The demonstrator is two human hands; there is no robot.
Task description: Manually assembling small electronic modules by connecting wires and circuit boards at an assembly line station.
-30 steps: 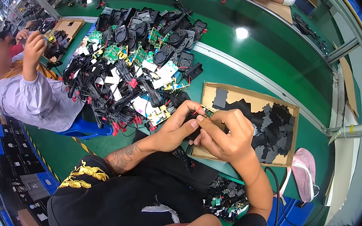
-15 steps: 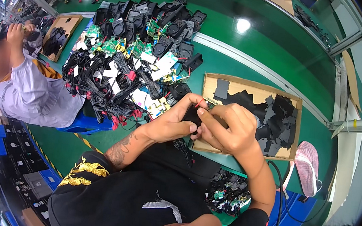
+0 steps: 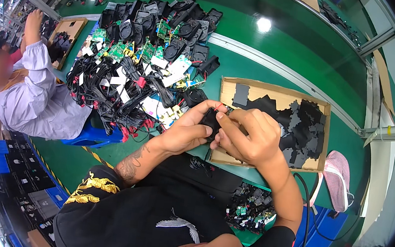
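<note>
My left hand [image 3: 181, 134] is closed round a black plastic housing [image 3: 211, 121], its thumb lying across the near face. A short red wire [image 3: 219, 108] loops at the housing's far end, beside my left index fingertip. Against the right side of the housing, my right hand [image 3: 257, 136] has its fingers bent and pinched together; what lies between the fingertips is hidden. A bit of green circuit board [image 3: 229, 110] shows just beyond the right fingers. Both hands are held in front of my chest, over the near edge of the green table.
A heap of black housings [image 3: 174, 49], circuit boards and bundled black cables [image 3: 108, 90] covers the table to the left. At right stands a shallow cardboard tray [image 3: 324, 139] of black sheet pieces. Beyond it lies a pink mesh item [image 3: 337, 177]. A co-worker [image 3: 37, 99] sits at far left.
My hands stay together on the black housing, with only slight finger shifts. The cable bundle hanging below the hands is no longer visible. The co-worker's raised arm has moved.
</note>
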